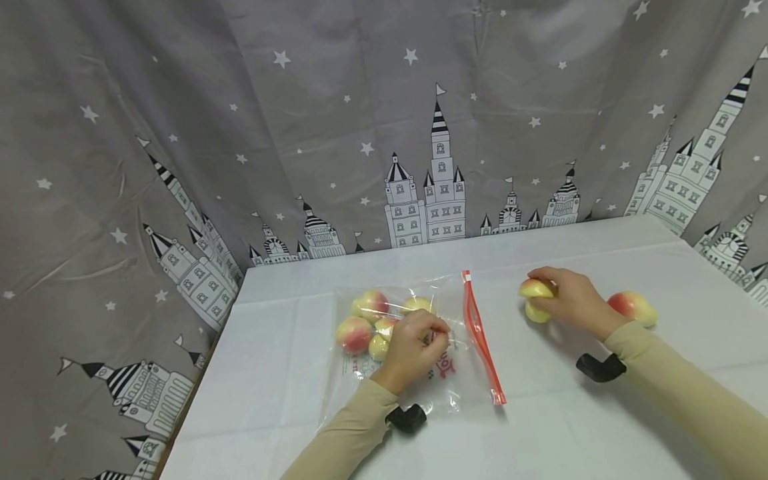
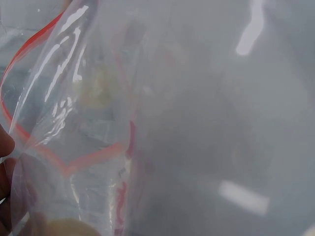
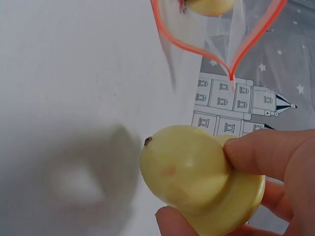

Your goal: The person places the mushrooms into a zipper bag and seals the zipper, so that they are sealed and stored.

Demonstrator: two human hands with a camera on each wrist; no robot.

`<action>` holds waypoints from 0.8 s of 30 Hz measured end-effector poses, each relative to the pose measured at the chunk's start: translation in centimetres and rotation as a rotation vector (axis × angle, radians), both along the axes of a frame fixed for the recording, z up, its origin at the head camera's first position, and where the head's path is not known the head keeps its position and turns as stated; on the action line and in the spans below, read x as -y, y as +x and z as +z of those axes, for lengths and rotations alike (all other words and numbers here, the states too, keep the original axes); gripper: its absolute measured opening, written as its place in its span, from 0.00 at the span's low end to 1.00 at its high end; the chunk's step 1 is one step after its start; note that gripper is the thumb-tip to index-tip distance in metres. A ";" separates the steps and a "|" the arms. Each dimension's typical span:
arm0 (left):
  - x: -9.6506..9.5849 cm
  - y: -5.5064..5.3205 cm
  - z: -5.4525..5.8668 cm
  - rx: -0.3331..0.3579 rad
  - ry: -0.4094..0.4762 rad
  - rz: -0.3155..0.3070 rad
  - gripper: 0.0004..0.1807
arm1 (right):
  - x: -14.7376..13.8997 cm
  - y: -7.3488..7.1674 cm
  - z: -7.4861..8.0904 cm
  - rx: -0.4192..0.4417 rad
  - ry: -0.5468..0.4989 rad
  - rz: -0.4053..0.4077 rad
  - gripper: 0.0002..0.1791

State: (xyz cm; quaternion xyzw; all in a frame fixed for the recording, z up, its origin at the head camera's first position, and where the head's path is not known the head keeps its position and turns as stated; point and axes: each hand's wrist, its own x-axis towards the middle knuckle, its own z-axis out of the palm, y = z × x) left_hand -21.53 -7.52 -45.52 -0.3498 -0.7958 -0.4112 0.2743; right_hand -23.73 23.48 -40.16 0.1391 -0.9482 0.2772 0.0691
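Note:
A clear zip bag [image 1: 462, 393] with a red zip strip [image 1: 480, 333] lies on the table, and several yellow-and-red fruits, peach-like [image 1: 354, 335], are inside it. My left hand [image 1: 416, 343] is over the bag, pinching its clear film [image 2: 54, 98] between thumb and fingers. The bag's mouth gapes in the right wrist view. To the right of the bag, my right hand [image 1: 570, 297] grips two peach-like fruits [image 3: 187, 167] pressed together, one partly hiding the other. A dark stem end shows on the nearer one.
Another peach-like fruit [image 1: 633, 308] sits on the white table [image 1: 264, 393], right of my right hand. Behind the table hangs a grey curtain [image 1: 336, 100] with printed castles and stars. Each wrist bears a black camera mount [image 1: 407, 419].

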 end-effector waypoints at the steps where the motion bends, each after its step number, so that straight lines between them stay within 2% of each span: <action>1: 0.0 0.0 0.0 0.000 -0.001 0.000 0.08 | 0.1 0.0 0.0 0.002 -0.004 0.000 0.28; 10: 0.0 -0.1 -0.1 -0.012 -0.001 -0.004 0.07 | 0.8 0.3 0.2 0.011 -0.043 0.011 0.27; 17: 0.0 -0.1 -0.1 -0.008 0.004 -0.002 0.08 | 1.7 0.7 0.4 0.057 -0.078 0.026 0.27; 24: 0.0 0.1 0.2 -0.020 0.011 -0.010 0.08 | 2.5 0.9 0.5 0.048 -0.103 0.053 0.27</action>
